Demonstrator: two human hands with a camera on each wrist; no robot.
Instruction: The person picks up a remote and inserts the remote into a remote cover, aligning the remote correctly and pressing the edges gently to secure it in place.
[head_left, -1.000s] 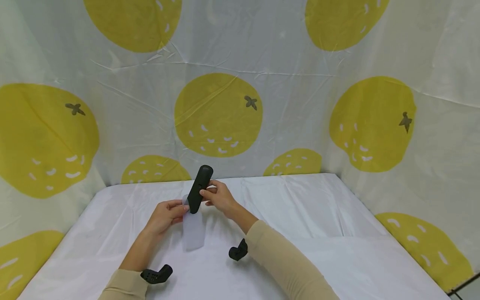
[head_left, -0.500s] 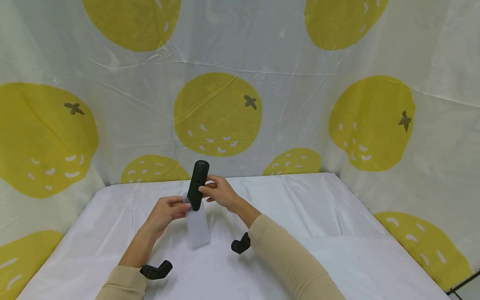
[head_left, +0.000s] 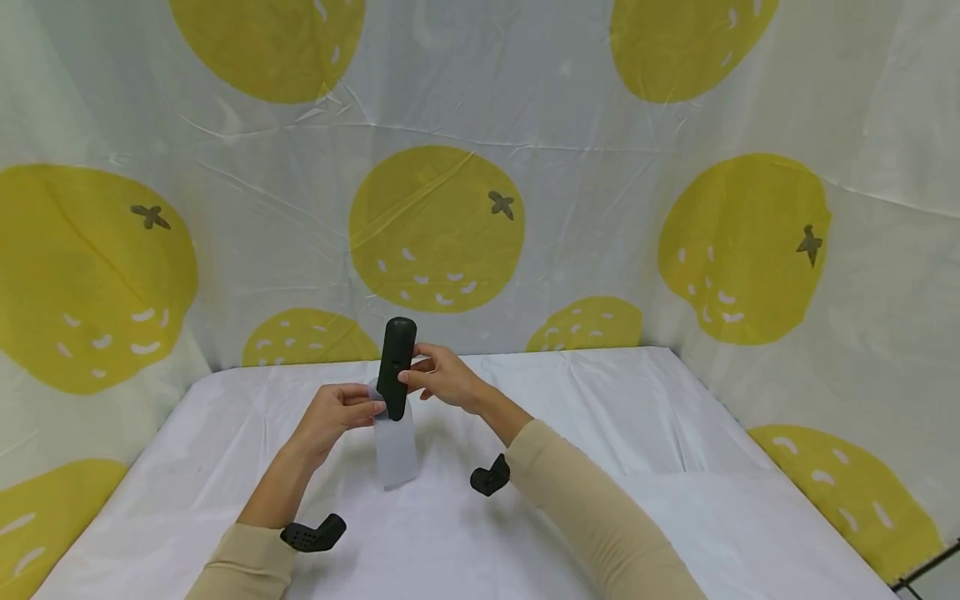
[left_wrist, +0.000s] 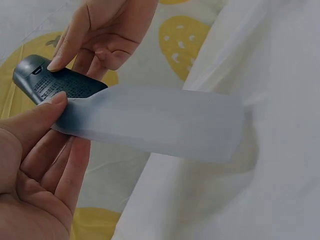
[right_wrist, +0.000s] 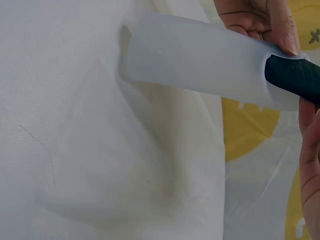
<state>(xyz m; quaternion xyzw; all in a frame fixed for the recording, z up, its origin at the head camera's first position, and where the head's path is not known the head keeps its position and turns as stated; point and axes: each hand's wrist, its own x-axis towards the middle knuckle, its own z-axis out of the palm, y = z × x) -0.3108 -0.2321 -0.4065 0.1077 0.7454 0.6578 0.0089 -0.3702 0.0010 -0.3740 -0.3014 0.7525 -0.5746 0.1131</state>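
Note:
A black remote control stands nearly upright above the table, its lower end at the mouth of a frosted, translucent sleeve. My left hand pinches the sleeve's mouth between thumb and fingers. From the right side, my right hand grips the remote control by its edges. In the left wrist view, the tip of the remote control shows dimly through the sleeve, and small print covers its back. The right wrist view shows the remote control just inside the sleeve's opening; the rest of the sleeve looks unfilled.
A white cloth covers the table. Behind and at both sides hangs a curtain printed with yellow fruit. Black wrist cameras project from both forearms near the sleeves' cuffs.
The remote control has turned from a rightward lean to nearly upright. Both hands have risen slightly, and the lower end of the translucent sleeve has shifted a little right and up.

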